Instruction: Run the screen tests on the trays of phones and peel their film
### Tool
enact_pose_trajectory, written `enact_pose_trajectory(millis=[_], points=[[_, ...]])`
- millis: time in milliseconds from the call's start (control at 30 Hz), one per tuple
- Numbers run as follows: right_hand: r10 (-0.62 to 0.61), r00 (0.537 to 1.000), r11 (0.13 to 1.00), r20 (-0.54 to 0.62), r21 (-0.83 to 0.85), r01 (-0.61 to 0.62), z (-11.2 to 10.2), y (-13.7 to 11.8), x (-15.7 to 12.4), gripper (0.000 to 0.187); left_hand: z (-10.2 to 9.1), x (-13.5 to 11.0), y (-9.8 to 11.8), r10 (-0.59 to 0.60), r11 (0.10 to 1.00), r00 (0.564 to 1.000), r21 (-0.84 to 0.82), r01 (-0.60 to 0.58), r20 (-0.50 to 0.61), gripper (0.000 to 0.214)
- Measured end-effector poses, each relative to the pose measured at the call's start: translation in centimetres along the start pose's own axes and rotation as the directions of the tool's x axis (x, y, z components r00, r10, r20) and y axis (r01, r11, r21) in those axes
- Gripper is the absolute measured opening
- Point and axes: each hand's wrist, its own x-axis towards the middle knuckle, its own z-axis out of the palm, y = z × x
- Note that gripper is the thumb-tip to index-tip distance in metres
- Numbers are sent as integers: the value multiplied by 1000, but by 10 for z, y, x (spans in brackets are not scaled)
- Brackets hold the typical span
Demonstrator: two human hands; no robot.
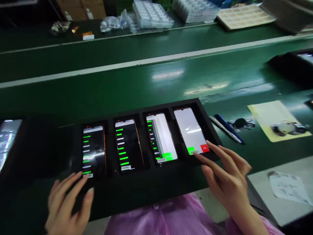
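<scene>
Several smartphones lie face up in separate slots of a black tray (160, 130). My right hand (227, 173) is at the rightmost smartphone (188, 125), its index fingertip at the green box low on the white screen, beside a red box. That hand is open and holds nothing. My left hand (69, 202) has its fingers apart, fingertips at the lower edge of the leftmost smartphone (94, 150). Green and white lines of text show on that dark screen. The second smartphone (128, 143) looks alike. On the third smartphone (162, 137), the screen is partly white, with a green box.
Right of the tray lie a white pen (226, 130), a blue pen (230, 127) and small round parts (242, 123). Beyond them is a yellow sheet (266, 114). Clear plastic trays (151, 14) are stacked at the back. Another lit screen (9, 140) lies far left.
</scene>
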Motion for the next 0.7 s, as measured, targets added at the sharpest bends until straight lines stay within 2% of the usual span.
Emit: enact_pose_trajectory(millis=[67, 133, 267, 367, 467, 567, 700], points=[[-17, 998, 997, -55, 79, 21, 3, -3, 11, 33, 14, 16, 18, 62, 996, 998, 68, -62, 7, 65], [-68, 997, 992, -25, 104, 71, 10, -12, 30, 29, 23, 33, 25, 86, 986, 994, 137, -94, 61, 61], [-211, 974, 975, 82, 80, 205, 32, -32, 75, 27, 35, 64, 27, -6, 952, 981, 302, -55, 196, 58], [-244, 968, 968, 58, 77, 239, 51, -42, 100, 31, 43, 83, 32, -72, 938, 961, 345, -26, 267, 61], [-230, 972, 973, 43, 37, 229, 63, -46, 111, 34, 50, 99, 41, -92, 934, 956, 356, -14, 279, 61], [-210, 977, 978, 32, 30, 209, 59, -36, 112, 35, 55, 111, 49, -79, 936, 959, 351, -22, 271, 54], [-96, 995, 990, -21, 104, 98, 31, 0, 104, 33, 63, 118, 55, -44, 952, 958, 303, -47, 284, 47]])
